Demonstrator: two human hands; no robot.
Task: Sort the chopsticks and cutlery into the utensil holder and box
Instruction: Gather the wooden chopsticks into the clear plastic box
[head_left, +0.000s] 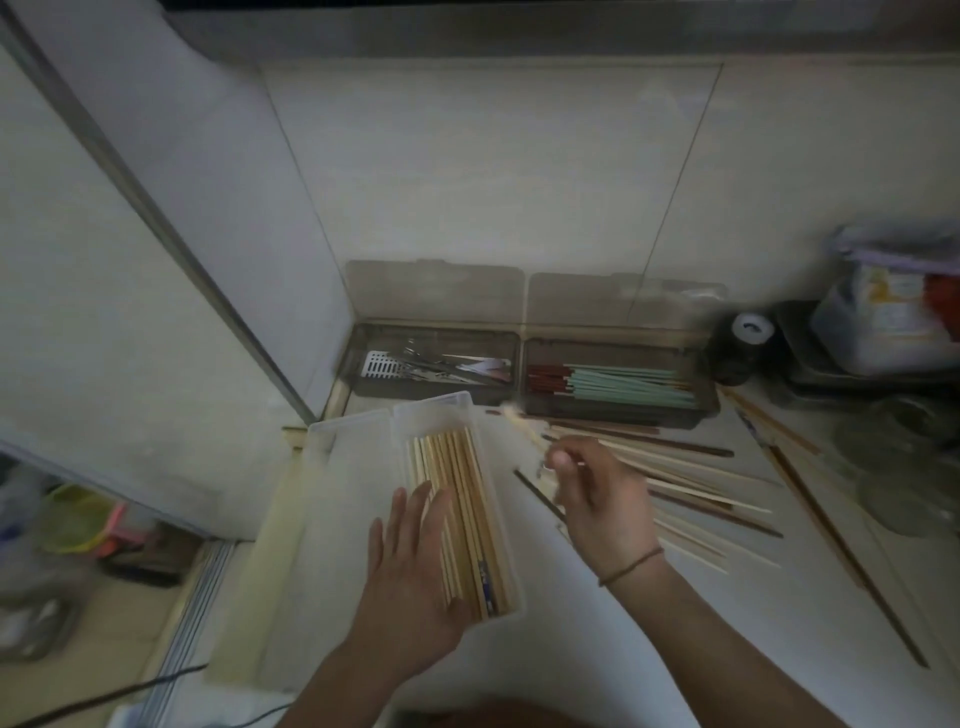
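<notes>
A clear plastic box (457, 499) holding a row of pale wooden chopsticks (457, 483) lies near the front edge of the white countertop (597, 649), its hinged lid (343, 499) open flat on its left; the left hand (415, 571) rests on the box's near end with fingers straight, gripping nothing. Just right of the box, the right hand (602, 499) pinches a blurred pale chopstick (519, 426) with curled fingers above a loose pile of pale and dark chopsticks (691, 483). Along the countertop's rear edge, against the tiled wall, two smoked-plastic trays stand side by side with lids raised: the left tray (363, 364) holds metal cutlery (441, 366), the right tray (701, 410) holds green and red chopsticks (623, 387).
</notes>
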